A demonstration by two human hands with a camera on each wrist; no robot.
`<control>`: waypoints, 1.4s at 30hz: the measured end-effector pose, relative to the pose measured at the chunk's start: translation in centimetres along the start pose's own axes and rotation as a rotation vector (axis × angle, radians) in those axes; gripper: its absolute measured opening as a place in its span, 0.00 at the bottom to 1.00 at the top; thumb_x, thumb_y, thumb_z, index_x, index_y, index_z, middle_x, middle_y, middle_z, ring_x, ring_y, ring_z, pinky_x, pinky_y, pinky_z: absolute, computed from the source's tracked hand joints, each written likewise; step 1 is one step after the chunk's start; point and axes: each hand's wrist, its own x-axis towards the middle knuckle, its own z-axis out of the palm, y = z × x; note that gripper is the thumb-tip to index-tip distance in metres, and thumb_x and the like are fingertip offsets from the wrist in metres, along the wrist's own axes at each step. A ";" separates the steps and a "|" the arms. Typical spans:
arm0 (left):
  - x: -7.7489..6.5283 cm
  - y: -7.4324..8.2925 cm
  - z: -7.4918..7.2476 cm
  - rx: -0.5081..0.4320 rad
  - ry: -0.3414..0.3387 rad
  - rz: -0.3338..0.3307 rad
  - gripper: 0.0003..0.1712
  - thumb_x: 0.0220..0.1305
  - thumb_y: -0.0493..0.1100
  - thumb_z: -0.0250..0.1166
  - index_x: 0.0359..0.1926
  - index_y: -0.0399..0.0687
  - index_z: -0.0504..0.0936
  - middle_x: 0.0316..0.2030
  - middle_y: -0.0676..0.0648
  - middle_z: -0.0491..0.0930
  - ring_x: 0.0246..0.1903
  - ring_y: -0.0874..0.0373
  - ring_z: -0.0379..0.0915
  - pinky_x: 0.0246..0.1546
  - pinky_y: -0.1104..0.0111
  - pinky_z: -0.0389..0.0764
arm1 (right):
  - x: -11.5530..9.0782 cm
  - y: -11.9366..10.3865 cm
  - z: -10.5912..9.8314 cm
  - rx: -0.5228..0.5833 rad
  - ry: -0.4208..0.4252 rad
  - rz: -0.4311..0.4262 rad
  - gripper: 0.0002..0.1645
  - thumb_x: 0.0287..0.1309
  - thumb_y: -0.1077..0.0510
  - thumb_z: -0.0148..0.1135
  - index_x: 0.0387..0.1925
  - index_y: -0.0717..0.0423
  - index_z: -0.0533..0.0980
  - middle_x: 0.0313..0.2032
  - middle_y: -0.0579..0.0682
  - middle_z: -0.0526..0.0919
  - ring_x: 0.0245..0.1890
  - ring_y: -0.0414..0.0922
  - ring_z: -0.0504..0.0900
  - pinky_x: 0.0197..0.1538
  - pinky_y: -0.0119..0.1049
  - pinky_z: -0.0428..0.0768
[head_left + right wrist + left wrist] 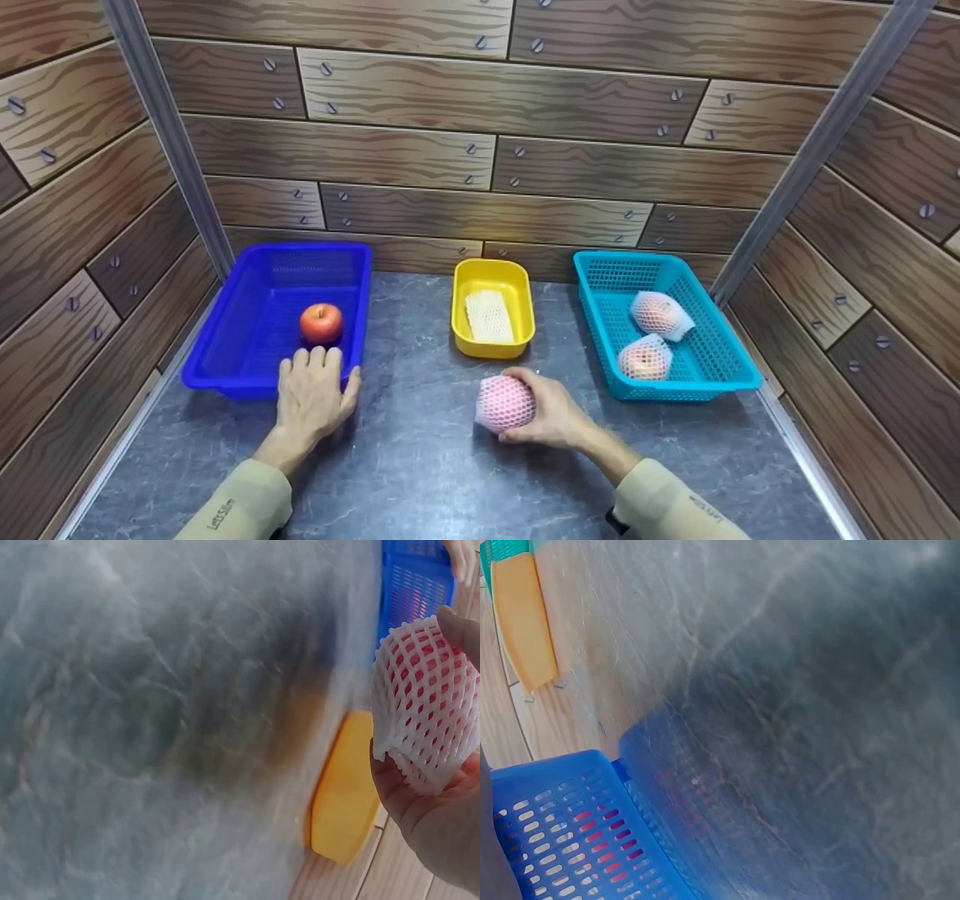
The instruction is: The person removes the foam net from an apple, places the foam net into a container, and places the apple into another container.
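Two netted apples (661, 315) sit, seemingly finished, in the teal basket (697, 387); the right hand (553, 414) has its grip clamped round a third netted apple (504, 405). The bare apple (321, 323) in the blue basket (262, 307) looks left to do, the left hand (313, 394) loose just beside it.

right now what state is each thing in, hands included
Right hand, gripping the held fruit
Held fruit, foam-netted
Left hand, at the blue basket's near edge; contact unclear
Blue basket, holding one apple
Apple, bare
Yellow bin, holding white netting
White netting, lying flat
Teal basket, holding two fruits
Two fruits, both foam-netted
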 end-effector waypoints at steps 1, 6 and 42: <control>0.0 0.0 0.0 -0.001 0.002 -0.001 0.25 0.71 0.58 0.64 0.38 0.38 0.79 0.34 0.33 0.81 0.35 0.32 0.76 0.36 0.44 0.71 | 0.0 0.0 0.3 -0.006 -0.003 -0.007 0.61 0.40 0.44 0.93 0.75 0.55 0.73 0.67 0.60 0.86 0.65 0.58 0.87 0.72 0.64 0.82; 0.0 0.0 0.0 -0.002 0.018 0.000 0.25 0.71 0.58 0.64 0.38 0.38 0.79 0.33 0.33 0.81 0.35 0.32 0.76 0.36 0.44 0.71 | 0.0 0.4 1.5 -0.014 -0.018 -0.032 0.63 0.40 0.46 0.94 0.76 0.59 0.72 0.67 0.61 0.86 0.66 0.60 0.87 0.72 0.65 0.82; 0.8 0.3 -0.6 -0.065 0.107 0.055 0.19 0.63 0.51 0.73 0.34 0.40 0.78 0.31 0.36 0.78 0.32 0.35 0.74 0.31 0.48 0.72 | -0.2 -1.5 -0.4 0.037 0.021 -0.013 0.61 0.43 0.42 0.92 0.76 0.50 0.72 0.67 0.59 0.87 0.65 0.57 0.87 0.70 0.62 0.83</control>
